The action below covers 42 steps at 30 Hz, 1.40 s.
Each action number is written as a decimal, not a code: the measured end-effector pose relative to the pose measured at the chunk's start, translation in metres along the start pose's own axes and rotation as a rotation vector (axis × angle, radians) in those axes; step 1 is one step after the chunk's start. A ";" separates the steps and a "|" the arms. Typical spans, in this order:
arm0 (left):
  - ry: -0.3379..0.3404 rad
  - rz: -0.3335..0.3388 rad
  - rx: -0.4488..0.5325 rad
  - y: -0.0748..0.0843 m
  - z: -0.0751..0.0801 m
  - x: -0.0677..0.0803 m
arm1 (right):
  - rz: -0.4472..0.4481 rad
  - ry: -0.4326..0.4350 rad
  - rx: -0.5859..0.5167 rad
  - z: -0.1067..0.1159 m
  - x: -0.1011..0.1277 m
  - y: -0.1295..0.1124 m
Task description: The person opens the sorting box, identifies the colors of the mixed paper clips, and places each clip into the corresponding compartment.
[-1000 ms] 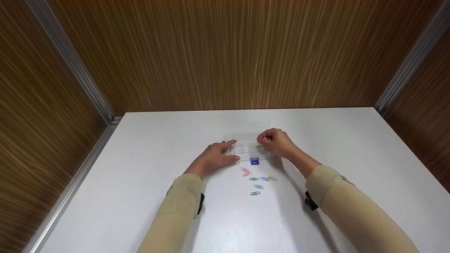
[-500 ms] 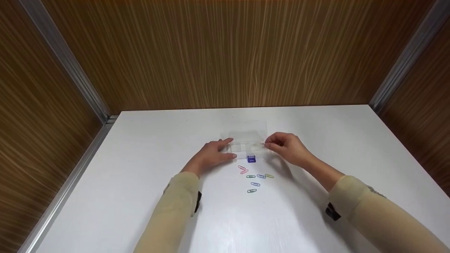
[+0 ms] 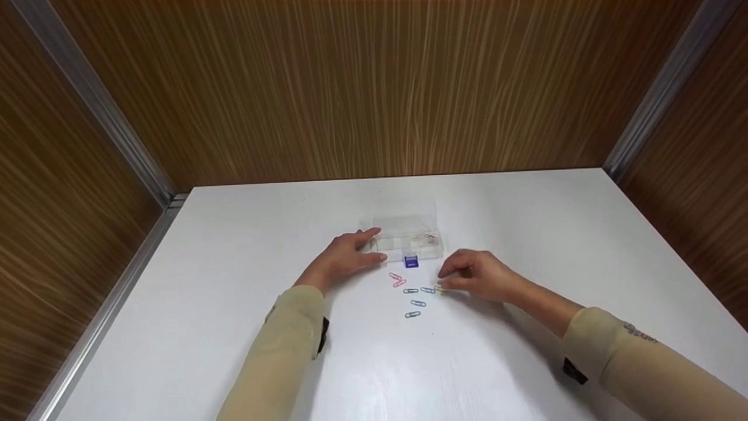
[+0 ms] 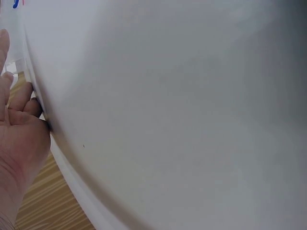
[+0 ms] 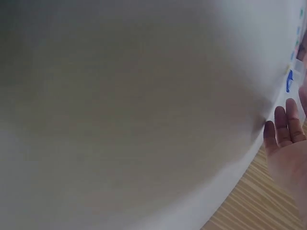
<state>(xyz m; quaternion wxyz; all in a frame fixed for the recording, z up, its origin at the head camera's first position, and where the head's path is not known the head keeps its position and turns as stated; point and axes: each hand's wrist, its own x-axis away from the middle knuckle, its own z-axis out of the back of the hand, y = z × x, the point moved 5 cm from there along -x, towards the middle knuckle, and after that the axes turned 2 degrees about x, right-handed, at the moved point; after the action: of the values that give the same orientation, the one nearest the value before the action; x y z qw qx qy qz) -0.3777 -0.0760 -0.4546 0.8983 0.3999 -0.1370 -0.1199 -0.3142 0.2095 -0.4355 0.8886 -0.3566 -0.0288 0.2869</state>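
Observation:
A clear plastic box (image 3: 391,256) lies with its lid (image 3: 404,211) raised at the back and a blue-purple latch (image 3: 411,261) at the front. My left hand (image 3: 345,255) holds the box's left end between thumb and forefinger. Inside, at the right, are a reddish paper clip (image 3: 431,238) and something faintly yellowish. My right hand (image 3: 480,275) is beside a yellow paper clip (image 3: 439,289) on the table, its thumb and forefinger slightly apart and partly covering the clip. Whether they touch it is unclear.
Red paper clips (image 3: 397,279), green paper clips (image 3: 412,314) and blue paper clips (image 3: 418,303) lie loose in front of the box on the white table (image 3: 234,263). Wood-grain panels (image 3: 374,88) stand behind and at both sides.
My right hand has left the box's right end and come forward and down to the yellow paper clip. A reddish clip now shows inside the box. The left hand keeps its place.

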 end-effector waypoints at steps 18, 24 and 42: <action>-0.008 -0.005 0.007 0.002 -0.003 0.000 | 0.026 -0.123 0.167 -0.007 0.006 0.000; -0.003 -0.004 0.002 0.003 -0.003 0.001 | 0.058 -0.131 0.271 -0.007 0.007 -0.005; -0.011 -0.024 -0.018 0.008 -0.003 0.004 | 0.049 -0.068 0.181 -0.006 0.010 -0.003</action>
<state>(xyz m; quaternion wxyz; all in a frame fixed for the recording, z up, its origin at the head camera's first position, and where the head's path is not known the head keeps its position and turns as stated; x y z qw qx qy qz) -0.3720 -0.0699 -0.4499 0.8996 0.3928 -0.1360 -0.1341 -0.3027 0.2095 -0.4394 0.9084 -0.2657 -0.0241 0.3220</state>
